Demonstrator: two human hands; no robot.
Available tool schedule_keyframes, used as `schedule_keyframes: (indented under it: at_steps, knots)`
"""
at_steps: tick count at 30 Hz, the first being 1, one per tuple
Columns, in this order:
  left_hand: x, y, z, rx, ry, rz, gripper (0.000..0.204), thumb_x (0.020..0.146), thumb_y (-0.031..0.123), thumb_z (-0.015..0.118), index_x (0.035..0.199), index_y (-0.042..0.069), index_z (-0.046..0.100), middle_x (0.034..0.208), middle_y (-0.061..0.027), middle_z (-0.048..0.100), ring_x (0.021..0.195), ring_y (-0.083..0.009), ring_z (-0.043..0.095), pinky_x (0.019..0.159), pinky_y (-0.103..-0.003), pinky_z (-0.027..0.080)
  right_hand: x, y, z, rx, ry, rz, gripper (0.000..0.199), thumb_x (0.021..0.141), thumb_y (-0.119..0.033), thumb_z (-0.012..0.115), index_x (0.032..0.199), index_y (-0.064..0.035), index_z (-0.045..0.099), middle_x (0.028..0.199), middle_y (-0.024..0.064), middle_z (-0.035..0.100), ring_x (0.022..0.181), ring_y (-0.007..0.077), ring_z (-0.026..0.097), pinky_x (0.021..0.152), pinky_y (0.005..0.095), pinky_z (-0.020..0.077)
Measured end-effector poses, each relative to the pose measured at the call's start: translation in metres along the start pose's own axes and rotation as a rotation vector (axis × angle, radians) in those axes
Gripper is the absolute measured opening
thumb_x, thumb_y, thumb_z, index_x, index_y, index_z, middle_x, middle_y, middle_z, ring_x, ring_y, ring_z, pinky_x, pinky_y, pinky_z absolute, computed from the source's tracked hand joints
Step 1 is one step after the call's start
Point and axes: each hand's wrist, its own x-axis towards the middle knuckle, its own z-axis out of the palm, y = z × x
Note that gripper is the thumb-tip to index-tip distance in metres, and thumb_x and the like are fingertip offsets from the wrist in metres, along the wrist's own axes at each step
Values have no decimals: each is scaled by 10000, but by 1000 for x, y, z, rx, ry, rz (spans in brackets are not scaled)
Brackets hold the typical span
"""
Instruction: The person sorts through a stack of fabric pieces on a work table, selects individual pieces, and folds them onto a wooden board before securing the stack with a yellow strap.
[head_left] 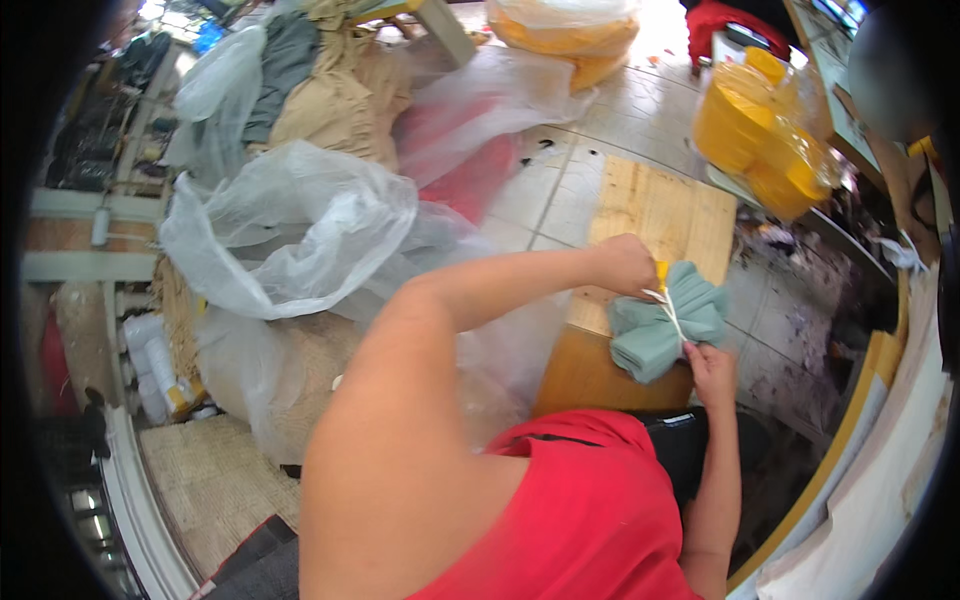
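A folded grey-green cloth bundle (665, 325) lies at the near edge of a low wooden table (660, 205). A white string (668, 310) runs across its middle and pinches it in. My left hand (625, 265) is closed at the bundle's upper left, gripping the string's upper end with a small yellow thing (660, 272) by the fingers. My right hand (710, 370) is closed at the bundle's lower right, pinching the string's other end. The string is stretched between both hands. My red shirt fills the bottom of the view.
Crumpled clear plastic bags (290, 225) and tan fabric (340, 95) pile up on the left. Yellow goods in clear bags (765, 140) stand at the right, with another such bag (575, 35) at the top. A red bag (480, 170) lies on the tiled floor (545, 185).
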Motion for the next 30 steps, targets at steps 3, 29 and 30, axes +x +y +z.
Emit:
schedule_keyframes:
  at_steps: [3,29,30]
  knots:
    - [7,11,29,-123,-94,-156,367,898,515,610,962,194,775,799,-115,709,723,-339,674,626,-468,514,-31,22,15,-38,60,113,411,975,-337,598,754,9,615,737,270,601,708,486,580,602,529,432]
    - [-26,155,41,-316,705,-521,148,816,147,734,940,87,681,844,-108,635,727,-336,651,622,-414,517,-3,-20,43,316,102,-107,140,972,-116,561,990,15,607,895,228,673,836,395,657,727,436,505]
    - [-31,155,41,-262,685,-461,136,823,140,729,943,96,684,815,-94,613,701,-316,644,601,-406,512,-1,-15,47,314,123,-144,138,969,-113,564,989,15,615,873,220,675,806,375,666,712,429,509]
